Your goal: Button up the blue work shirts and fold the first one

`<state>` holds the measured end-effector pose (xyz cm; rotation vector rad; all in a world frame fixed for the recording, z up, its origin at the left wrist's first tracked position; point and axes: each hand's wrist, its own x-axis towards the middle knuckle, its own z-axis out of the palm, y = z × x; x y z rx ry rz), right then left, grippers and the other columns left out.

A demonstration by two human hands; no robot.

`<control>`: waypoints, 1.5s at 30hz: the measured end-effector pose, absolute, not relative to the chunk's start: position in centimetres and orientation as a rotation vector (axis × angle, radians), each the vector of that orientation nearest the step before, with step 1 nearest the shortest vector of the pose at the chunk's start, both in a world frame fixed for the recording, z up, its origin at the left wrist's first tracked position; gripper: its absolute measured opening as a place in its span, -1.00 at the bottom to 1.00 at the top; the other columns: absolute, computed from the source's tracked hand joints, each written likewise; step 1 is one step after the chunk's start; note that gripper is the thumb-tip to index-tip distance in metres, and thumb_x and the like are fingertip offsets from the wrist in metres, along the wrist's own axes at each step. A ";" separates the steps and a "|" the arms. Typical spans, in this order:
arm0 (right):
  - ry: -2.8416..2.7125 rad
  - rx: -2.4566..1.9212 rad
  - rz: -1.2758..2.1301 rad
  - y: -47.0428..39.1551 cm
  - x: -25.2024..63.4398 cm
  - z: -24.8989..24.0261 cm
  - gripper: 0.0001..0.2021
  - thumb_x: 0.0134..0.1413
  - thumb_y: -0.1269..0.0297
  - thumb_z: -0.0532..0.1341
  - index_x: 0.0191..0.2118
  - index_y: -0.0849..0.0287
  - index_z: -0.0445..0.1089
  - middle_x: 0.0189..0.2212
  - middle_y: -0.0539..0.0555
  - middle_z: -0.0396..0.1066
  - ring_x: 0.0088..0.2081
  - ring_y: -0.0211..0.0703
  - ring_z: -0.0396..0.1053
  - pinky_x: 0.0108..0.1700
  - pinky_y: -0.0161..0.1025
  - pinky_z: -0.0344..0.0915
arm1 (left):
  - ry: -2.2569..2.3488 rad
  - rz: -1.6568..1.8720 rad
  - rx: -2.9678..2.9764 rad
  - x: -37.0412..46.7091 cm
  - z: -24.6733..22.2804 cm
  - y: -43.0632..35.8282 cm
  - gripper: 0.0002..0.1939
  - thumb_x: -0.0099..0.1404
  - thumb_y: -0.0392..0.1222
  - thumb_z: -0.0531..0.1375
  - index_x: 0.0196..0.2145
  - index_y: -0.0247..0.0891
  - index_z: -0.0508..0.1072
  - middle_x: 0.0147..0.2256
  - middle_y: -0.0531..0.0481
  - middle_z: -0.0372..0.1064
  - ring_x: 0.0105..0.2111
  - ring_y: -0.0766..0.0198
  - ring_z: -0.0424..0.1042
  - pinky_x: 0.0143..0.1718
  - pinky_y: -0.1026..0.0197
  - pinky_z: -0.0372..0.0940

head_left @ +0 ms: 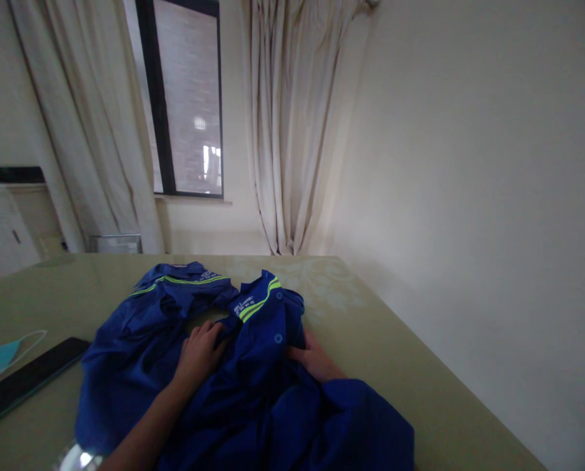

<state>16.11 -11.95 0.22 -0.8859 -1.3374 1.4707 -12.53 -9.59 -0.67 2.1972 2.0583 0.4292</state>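
A dark blue work jacket (253, 366) with yellow-green stripes, white lettering and round buttons lies rumpled across the near part of the table. My left hand (202, 348) rests on the middle of the cloth with its fingers curled over a fold. At the jacket's right edge, my right hand (316, 360) grips the buttoned part, thumb on the cloth and the other fingers partly hidden by it. More blue cloth (159, 314) with the same stripes and lettering spreads to the left; I cannot tell whether it is one garment or two.
The pale green table (400, 366) runs back toward a window (189, 98) and curtains (292, 131). At the left lie a long black flat object (32, 379) and a blue face mask (0, 358). A shiny round thing (79, 458) shows by my left forearm. A wall (493, 196) borders the right.
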 end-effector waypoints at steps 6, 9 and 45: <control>-1.338 -0.918 1.453 -12.1 16.2 0.5 -0.31 -0.22 0.05 0.54 0.12 -0.01 0.45 0.02 0.09 0.55 0.11 0.22 0.45 0.23 0.21 0.27 | 2.073 0.397 2.202 -12.4 -0.5 -9.7 -0.72 0.42 -0.12 0.05 0.00 -0.15 0.46 0.01 -0.14 0.38 0.03 -0.02 0.35 -0.03 0.05 0.25; -1.313 -0.927 1.488 -12.3 16.1 0.7 -0.32 -0.22 0.06 0.54 0.11 -0.01 0.45 0.02 0.09 0.55 0.08 0.21 0.47 0.22 0.20 0.29 | 2.071 0.396 2.202 -12.4 -0.4 -9.7 -0.72 0.42 -0.12 0.06 -0.01 -0.15 0.46 0.00 -0.15 0.38 0.03 -0.02 0.34 -0.03 0.04 0.24; -1.388 -0.908 1.420 -12.0 16.2 0.7 -0.29 -0.19 0.03 0.53 0.15 0.00 0.44 0.07 0.11 0.52 0.12 0.20 0.44 0.26 0.18 0.23 | 2.065 0.415 2.202 -12.5 -0.9 -9.6 -0.71 0.42 -0.12 0.05 0.01 -0.17 0.44 0.06 -0.16 0.36 0.06 -0.05 0.32 -0.02 0.00 0.24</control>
